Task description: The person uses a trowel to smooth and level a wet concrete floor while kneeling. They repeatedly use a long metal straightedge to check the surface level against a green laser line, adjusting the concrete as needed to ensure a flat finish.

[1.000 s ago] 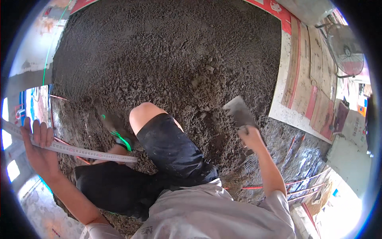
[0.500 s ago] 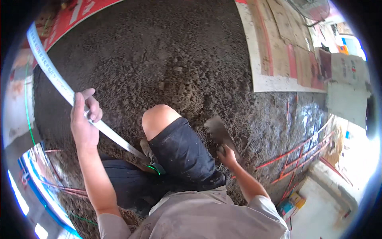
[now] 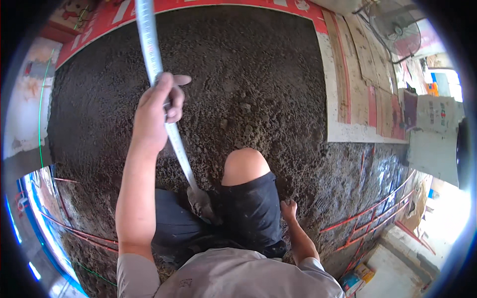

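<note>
My left hand (image 3: 161, 107) grips a long, pale straightedge (image 3: 146, 35) with printed marks, its fingers closed round the middle. The bar slants across the wet, rough mortar bed (image 3: 198, 54), its lower end beside my shoe (image 3: 199, 202), its upper end off the top of the view. My right hand (image 3: 288, 209) is closed low beside my bent bare knee, over the mortar. In the earlier frame it grips a steel trowel; now the blade is hidden or too dark to make out.
Board sheeting (image 3: 357, 131) covers the right far side, with a fan (image 3: 395, 32) beyond. Red pipes (image 3: 367, 218) run along the floor at right, and more at left. A red printed strip (image 3: 198, 5) borders the far edge. Green laser lines (image 3: 40, 109) cross the left wall.
My left hand has moved right and up, swinging the straightedge more upright. My right hand has dropped lower, and the trowel blade no longer shows. The whole view has shifted.
</note>
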Demonstrator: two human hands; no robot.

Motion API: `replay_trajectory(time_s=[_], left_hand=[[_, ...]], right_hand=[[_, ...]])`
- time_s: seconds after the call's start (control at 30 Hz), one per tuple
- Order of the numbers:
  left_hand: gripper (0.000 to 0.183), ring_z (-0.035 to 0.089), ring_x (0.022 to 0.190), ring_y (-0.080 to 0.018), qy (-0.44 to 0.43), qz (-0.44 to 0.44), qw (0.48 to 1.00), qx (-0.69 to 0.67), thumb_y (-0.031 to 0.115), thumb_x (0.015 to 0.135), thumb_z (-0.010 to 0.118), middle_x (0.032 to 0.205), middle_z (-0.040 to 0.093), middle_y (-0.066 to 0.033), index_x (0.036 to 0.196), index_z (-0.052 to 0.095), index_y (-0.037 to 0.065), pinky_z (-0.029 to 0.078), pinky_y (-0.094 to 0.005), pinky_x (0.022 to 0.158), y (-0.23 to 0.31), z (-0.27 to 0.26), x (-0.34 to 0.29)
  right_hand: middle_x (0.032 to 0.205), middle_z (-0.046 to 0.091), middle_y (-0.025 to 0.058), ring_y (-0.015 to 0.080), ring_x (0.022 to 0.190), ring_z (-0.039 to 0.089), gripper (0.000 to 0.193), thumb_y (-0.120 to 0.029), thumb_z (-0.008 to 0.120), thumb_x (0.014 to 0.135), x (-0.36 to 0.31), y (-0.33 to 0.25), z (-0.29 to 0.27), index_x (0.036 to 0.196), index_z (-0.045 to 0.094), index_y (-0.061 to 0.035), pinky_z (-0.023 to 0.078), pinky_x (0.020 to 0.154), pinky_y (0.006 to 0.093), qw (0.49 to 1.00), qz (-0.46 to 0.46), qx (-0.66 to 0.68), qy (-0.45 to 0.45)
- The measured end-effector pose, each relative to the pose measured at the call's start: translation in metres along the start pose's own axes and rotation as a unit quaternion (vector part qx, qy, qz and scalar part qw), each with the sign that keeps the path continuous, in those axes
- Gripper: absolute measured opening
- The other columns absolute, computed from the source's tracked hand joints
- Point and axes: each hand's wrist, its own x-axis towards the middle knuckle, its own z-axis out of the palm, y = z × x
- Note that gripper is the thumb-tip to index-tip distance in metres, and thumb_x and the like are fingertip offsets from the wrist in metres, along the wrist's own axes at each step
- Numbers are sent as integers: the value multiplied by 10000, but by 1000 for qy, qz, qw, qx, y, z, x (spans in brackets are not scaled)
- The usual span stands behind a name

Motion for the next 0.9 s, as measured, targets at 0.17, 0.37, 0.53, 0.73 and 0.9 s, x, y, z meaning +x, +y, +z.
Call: replay_trajectory(time_s=[0.17,0.37,0.53,0.73,0.9], left_hand=[[408,329,507,-3,29,5,999,17,382,982,501,629,447,66,1036,640,2,250,-174,452,6,-16,17],[420,338,517,-15,103,70,989,81,412,966,523,641,471,63,1031,672,25,264,-206,472,7,-22,53],[404,460,514,-80,167,111,962,185,371,973,492,585,509,6,1003,699,24,356,-281,509,2,-33,80],[376,642,637,-260,165,120,955,215,380,947,501,639,629,-84,971,716,72,476,-386,639,-15,-16,110],[361,614,697,-257,138,108,962,210,377,944,512,682,623,-89,975,714,78,468,-376,656,-22,4,129]], right_hand=[[582,516,9,96,559,442,194,-142,626,725,-22,-82,-8,630,511,-18,385,501,320,999,11,-41,24],[635,537,194,224,587,527,333,-281,601,859,13,-264,-17,747,541,27,440,565,396,974,-180,-126,-47],[665,619,134,179,518,583,311,-287,587,884,66,-410,-45,852,630,19,460,503,364,903,-140,-361,-188],[592,525,32,113,432,480,259,-292,592,896,126,-453,-53,930,586,-36,381,398,284,974,-56,-146,-163],[591,531,35,125,488,501,156,-182,571,872,124,-374,51,753,591,-83,368,405,319,976,-129,-149,-94]])
